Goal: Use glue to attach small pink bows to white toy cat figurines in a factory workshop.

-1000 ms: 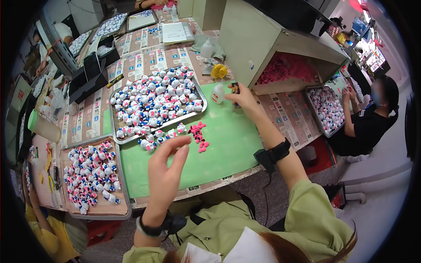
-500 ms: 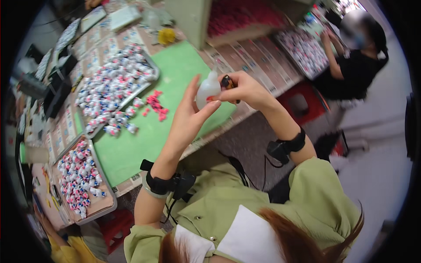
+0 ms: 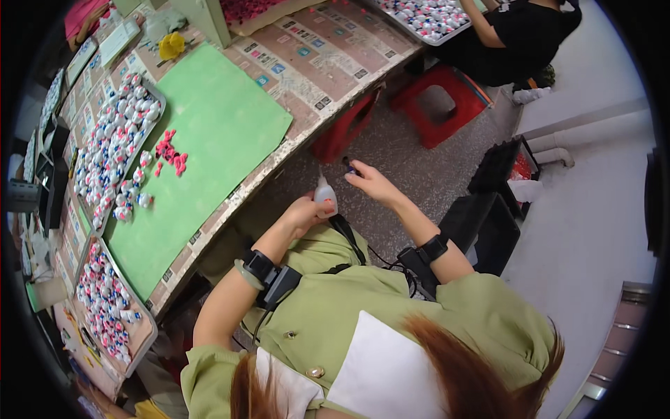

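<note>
My left hand (image 3: 301, 215) is wrapped round a translucent white squeeze bottle (image 3: 325, 200). The bottle stands nearly upright, its thin nozzle pointing away from me. Just to its right, my right hand (image 3: 375, 186) pinches a small dark object (image 3: 350, 167), too small to name for certain. The two hands are apart, in front of my lap and off the table's edge. On the green mat (image 3: 216, 119) to the left lie small pink pieces (image 3: 170, 153). Several white figurines with pink and blue parts (image 3: 128, 194) rest beside them.
A heaped tray of figurines (image 3: 115, 150) and a second tray (image 3: 143, 338) stand at the left. A worn table edge (image 3: 279, 153) runs diagonally before me. Red stools (image 3: 447, 129), black crates (image 3: 492, 234) and a co-worker in black (image 3: 523, 38) are on the right.
Both hands have come down and nearer to me, away from above the mat's edge, and have drawn apart. The bottle now sits lower in my left hand. My view has turned right.
</note>
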A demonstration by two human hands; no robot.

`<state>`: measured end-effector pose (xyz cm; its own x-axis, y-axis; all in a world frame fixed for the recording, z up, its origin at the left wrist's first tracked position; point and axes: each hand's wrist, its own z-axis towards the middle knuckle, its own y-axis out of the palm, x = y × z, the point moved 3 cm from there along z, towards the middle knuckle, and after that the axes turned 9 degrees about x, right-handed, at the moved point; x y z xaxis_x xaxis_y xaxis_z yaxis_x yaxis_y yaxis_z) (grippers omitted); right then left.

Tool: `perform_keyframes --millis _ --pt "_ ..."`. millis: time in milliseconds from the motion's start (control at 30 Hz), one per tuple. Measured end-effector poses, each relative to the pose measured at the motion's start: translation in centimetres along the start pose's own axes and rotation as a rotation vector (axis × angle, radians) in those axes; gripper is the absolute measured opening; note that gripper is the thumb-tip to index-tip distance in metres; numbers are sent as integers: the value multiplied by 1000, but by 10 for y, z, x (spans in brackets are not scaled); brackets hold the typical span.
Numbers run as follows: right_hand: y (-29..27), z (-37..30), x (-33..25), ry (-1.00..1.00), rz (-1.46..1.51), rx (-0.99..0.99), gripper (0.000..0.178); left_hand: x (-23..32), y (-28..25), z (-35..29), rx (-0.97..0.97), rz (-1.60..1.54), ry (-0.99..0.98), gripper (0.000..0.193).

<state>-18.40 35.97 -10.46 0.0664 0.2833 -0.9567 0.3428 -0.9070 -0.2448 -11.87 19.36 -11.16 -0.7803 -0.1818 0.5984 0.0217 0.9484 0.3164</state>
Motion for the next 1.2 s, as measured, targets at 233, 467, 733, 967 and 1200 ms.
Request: perform_keyframes --millis 233,467,733,967,1200 --pt "47 22 18 258 147 -93 26 -13 -20 -2 95 -153 -103 35" --pt "62 54 49 500 79 125 46 -13 -16 4 92 -99 -127 27" --pt "70 63 67 483 169 67 34 -16 -19 9 89 -85 -132 28" --pt "72 58 57 482 264 102 25 -17 -22 9 78 -94 -129 29" --pt "71 62 68 413 128 132 18 -17 -22 11 57 -94 -133 29"
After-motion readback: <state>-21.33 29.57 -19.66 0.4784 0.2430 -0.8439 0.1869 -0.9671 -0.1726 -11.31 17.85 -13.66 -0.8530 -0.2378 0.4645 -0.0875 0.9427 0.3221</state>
